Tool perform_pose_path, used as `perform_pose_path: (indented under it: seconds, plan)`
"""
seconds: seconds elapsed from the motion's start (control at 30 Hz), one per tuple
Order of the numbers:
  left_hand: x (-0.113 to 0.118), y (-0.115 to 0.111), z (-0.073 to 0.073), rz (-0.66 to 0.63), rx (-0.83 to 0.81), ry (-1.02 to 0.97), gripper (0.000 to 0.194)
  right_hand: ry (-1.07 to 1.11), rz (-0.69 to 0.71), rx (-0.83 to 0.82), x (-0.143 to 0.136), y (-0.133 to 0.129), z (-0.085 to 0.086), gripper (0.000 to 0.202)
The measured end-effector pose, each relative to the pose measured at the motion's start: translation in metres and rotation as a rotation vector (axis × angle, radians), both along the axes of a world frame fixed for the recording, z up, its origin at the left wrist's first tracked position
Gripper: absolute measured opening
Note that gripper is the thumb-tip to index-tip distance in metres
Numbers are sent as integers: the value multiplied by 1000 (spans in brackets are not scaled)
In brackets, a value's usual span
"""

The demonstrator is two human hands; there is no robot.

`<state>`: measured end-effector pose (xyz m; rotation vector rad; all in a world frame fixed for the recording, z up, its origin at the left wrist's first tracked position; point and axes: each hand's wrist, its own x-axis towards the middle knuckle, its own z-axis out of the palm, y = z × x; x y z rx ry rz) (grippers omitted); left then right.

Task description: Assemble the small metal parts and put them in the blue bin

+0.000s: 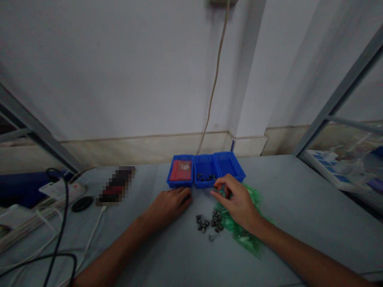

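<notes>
My left hand (172,204) lies palm down on the table, its fingers loosely bent and apparently holding nothing, just in front of the left blue bin (180,184). My right hand (236,197) is closed in a pinch at the front of the middle blue bin (206,184); what sits between its fingertips is too small to make out. A few dark screw-like metal pieces (211,177) lie in the middle bin. Two small piles of similar metal pieces (216,219) are on the table between my hands, with one loose piece (211,238) nearer me. Green plastic wrap (243,237) lies partly under my right hand.
A red packet (180,170) fills the left bin, beside the right blue bin (229,165). On the left are a blurred-out phone-like object (116,185), a black round lid (82,203), a power strip (18,235) and cables. A wall stands behind; metal frames flank the table.
</notes>
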<state>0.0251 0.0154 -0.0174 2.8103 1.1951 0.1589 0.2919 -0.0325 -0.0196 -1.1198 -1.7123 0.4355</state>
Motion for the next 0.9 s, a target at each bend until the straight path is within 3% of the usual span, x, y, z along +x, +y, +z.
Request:
perform_pose_path:
  seconds: [0.13,0.3,0.4,0.6,0.67,0.77,0.9]
  plan:
    - [0,0,-1,-7,8,-8,20,38,54,-78,-1,1,0,9]
    - [0,-1,2,-5,-3,-11,20,360,97,-342,0,9,-2,21]
    - [0,-1,2,-7,-4,-17,21,475,80,-347,2,15,-5,25]
    - [0,-1,1,-6,-4,-16,19,494,22,-372,6,20,-7,35]
    - [0,-1,1,-5,-3,-16,19,445,2,-353,6,17,-5,36]
    - [0,-1,1,-6,8,-9,18,213,15,-261,3,8,3,14]
    - [0,-1,-1,-7,25,-1,18,-221,248,-258,-4,-8,11,10]
